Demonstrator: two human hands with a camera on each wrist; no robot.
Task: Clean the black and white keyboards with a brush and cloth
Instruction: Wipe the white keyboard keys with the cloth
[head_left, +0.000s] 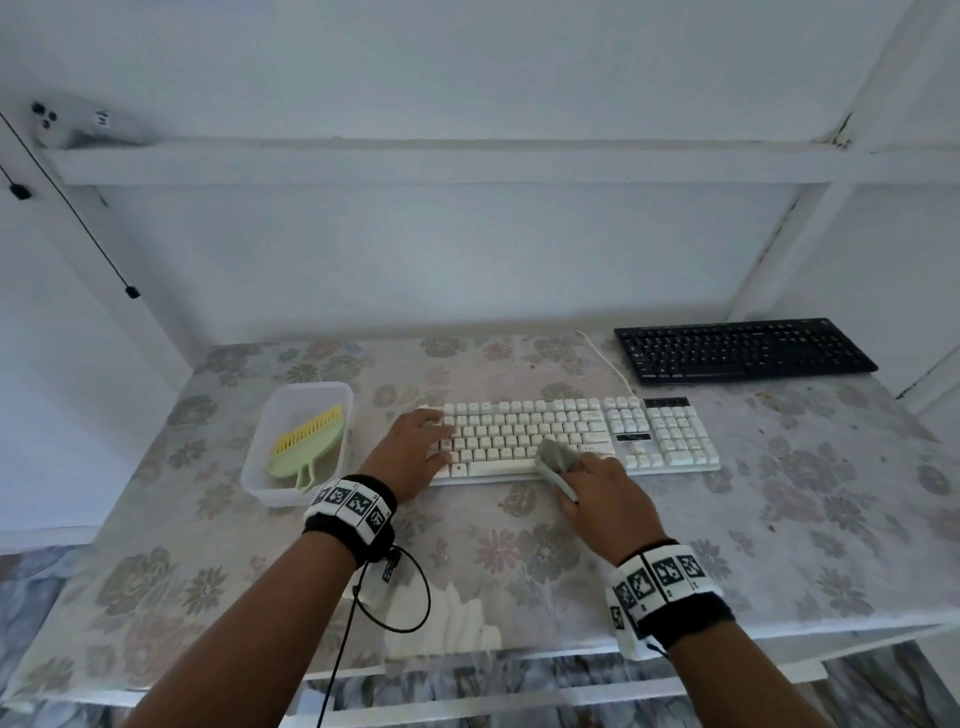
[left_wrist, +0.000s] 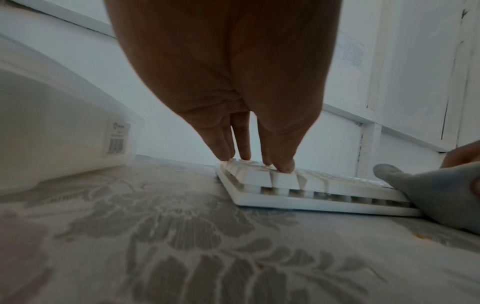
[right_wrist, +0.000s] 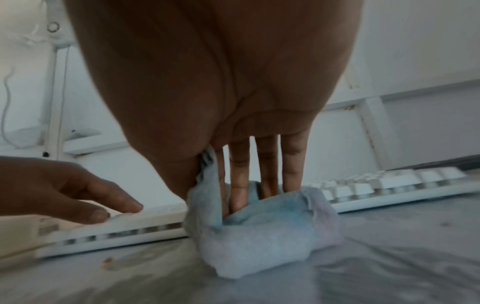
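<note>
Wiping step: right hand (head_left: 597, 486) pinches cloth (head_left: 557, 456) on white keyboard (head_left: 670, 436) bottom row; left hand (head_left: 415, 449), fingers straight, steadies 9 o'clock end. Next, probably: wipe toward 3 o'clock, then black keyboard (head_left: 743, 349).

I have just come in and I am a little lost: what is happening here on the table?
A person is cleaning the white keyboard. The left hand rests with straight fingers on its left keys, steadying it, while the right hand holds a grey cloth against its front edge. The brush lies in a plastic container, and the black keyboard sits apart at the back right.
</note>
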